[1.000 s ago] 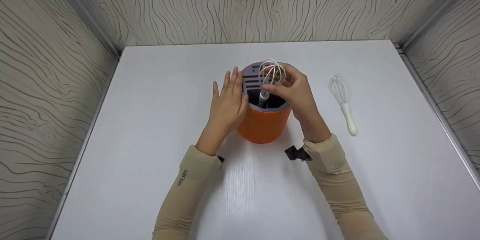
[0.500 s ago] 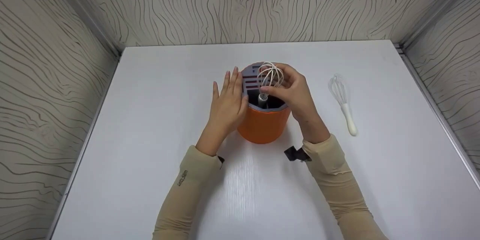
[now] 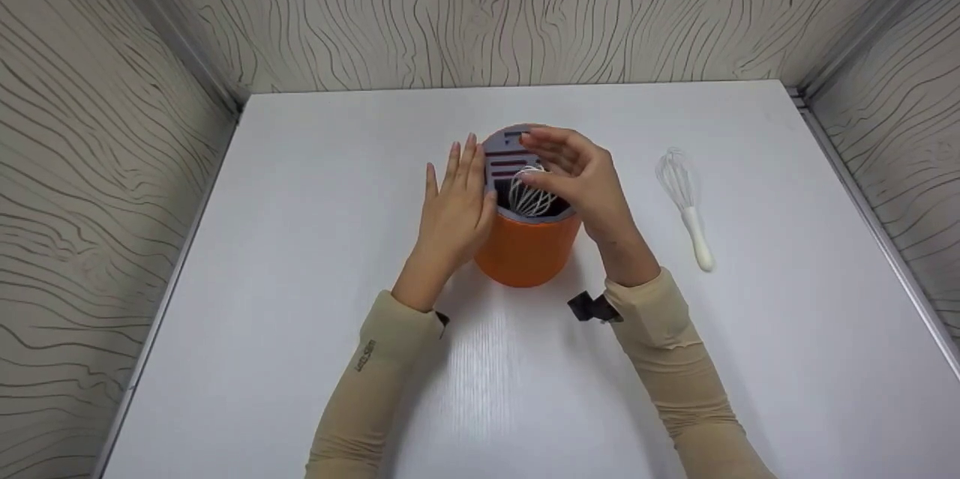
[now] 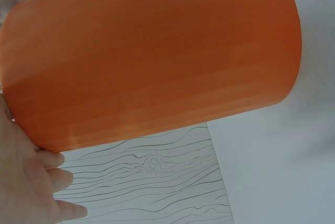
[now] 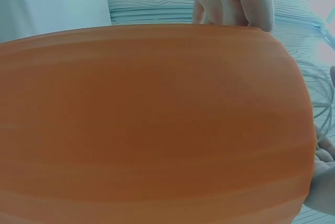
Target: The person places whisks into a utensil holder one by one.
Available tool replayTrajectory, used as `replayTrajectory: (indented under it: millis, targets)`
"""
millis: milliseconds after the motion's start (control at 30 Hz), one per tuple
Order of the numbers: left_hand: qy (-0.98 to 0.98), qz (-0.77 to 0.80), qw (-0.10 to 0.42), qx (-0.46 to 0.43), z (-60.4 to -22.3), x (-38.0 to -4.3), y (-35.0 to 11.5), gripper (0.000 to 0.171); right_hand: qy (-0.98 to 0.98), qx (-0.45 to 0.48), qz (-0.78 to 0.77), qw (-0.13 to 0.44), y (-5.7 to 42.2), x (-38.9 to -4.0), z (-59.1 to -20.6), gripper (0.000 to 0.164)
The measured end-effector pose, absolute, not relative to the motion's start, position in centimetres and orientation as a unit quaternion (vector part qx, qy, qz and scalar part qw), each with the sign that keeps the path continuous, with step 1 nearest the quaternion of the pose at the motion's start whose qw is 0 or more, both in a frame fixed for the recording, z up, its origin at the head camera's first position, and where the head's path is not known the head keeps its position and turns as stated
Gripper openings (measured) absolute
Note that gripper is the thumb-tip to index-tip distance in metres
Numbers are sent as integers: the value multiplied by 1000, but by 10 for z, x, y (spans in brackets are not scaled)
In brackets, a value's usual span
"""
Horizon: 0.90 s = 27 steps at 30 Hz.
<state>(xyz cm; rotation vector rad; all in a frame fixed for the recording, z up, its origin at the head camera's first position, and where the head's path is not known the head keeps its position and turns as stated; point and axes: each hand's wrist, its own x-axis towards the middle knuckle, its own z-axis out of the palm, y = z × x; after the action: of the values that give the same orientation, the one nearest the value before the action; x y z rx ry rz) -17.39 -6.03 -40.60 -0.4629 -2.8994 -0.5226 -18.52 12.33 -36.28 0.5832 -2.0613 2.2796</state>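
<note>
A white desk (image 3: 300, 276) stands before a pale back wall (image 3: 480, 14) patterned with dark, wavy wood-grain lines. The left wall (image 3: 67, 202) and right wall (image 3: 900, 89) match it, grey strips (image 3: 165, 22) line both corners, and soft light (image 3: 478, 381) gleams on the desk.

Utensil holder (image 3: 527, 254) set on table (image 3: 300, 276) | balloon whisk (image 3: 531, 199) placed inside | left hand (image 3: 455, 217) laid along left side, right hand (image 3: 592, 183) over right rim | second whisk (image 3: 690, 212) laid farther right
</note>
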Motion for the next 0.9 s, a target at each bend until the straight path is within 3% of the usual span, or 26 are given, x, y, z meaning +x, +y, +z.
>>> replayTrajectory:
  millis: [900]
  targets:
    - [-968, -182, 79, -157, -405, -173, -61, 60, -657, 190, 729, 12, 127, -183, -363, 44]
